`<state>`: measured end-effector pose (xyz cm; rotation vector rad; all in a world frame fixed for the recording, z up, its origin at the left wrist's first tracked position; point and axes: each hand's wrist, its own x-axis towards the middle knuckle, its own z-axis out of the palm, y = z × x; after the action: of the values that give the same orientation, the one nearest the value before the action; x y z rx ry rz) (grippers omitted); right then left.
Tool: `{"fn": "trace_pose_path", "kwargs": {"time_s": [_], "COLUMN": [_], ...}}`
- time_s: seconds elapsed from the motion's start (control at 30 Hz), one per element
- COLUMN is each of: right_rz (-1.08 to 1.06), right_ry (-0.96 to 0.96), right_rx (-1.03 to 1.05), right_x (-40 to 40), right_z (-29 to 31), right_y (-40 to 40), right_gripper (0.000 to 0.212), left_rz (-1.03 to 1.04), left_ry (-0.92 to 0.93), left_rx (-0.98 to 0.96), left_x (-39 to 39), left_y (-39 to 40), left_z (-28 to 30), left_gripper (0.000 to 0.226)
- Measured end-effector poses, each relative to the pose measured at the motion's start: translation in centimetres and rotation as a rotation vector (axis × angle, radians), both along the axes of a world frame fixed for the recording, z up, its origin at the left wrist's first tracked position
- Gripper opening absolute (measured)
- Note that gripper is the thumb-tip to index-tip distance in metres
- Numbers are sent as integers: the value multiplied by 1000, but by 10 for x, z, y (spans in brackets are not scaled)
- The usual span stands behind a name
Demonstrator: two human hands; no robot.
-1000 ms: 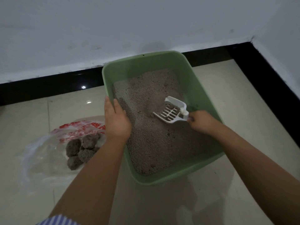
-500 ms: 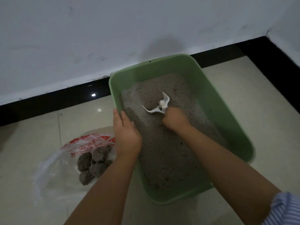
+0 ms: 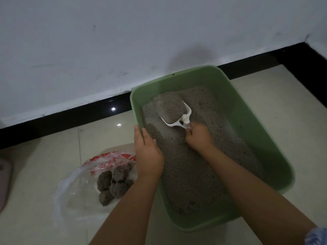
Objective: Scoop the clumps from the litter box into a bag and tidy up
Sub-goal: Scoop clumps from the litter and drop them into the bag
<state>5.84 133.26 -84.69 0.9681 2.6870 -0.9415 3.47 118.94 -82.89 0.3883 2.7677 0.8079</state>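
Note:
A green litter box (image 3: 251, 110) filled with grey litter (image 3: 191, 174) stands on the tiled floor by the wall. My right hand (image 3: 199, 137) grips the handle of a white slotted scoop (image 3: 178, 117), whose blade is dug into the litter at the box's far end and heaped with grains. My left hand (image 3: 146, 152) rests on the box's left rim, fingers over the edge. To the left of the box lies a clear plastic bag (image 3: 76, 191) with red print, holding several dark grey clumps (image 3: 113, 183).
A white wall with a black skirting strip (image 3: 70, 117) runs behind the box and turns a corner at the upper right. A pinkish object (image 3: 4, 183) sits at the left edge. Glossy beige tiles (image 3: 276, 96) surround the box.
My right hand has carried the scoop from the box's right side to its far end and pushed it into the litter, where it is now full of grains. My left hand stays on the rim.

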Motion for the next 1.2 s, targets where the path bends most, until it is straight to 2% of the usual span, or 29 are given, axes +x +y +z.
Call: {"fn": "trace_pose_path", "kwargs": {"time_s": [0.17, 0.27, 0.37, 0.47, 0.6, 0.67, 1.0, 1.2], "right_rz": [13, 34, -23, -59, -84, -53, -7, -54], "right_ry": [58, 57, 90, 121, 145, 120, 99, 102], "right_rx": [-5, 13, 7, -2, -5, 33, 89, 48], "right_x": [18, 34, 50, 64, 80, 85, 103, 110], "right_z": [4, 4, 3, 6, 11, 16, 38, 37], "right_y": [2, 8, 13, 14, 14, 15, 9, -1], "right_gripper": [12, 19, 36, 22, 26, 14, 25, 24], "left_rz": [9, 17, 56, 52, 91, 86, -16, -116], "left_ry": [-11, -26, -71, -78, -107, -112, -112, -49], "left_rx": [24, 55, 116, 115, 140, 145, 71, -105], "left_x": [0, 1, 1, 1, 1, 2, 6, 23], "left_y": [-1, 0, 0, 1, 2, 1, -7, -19], "left_z": [-1, -1, 0, -1, -1, -1, 0, 1], "left_gripper": [52, 53, 54, 54, 55, 55, 58, 59]}}
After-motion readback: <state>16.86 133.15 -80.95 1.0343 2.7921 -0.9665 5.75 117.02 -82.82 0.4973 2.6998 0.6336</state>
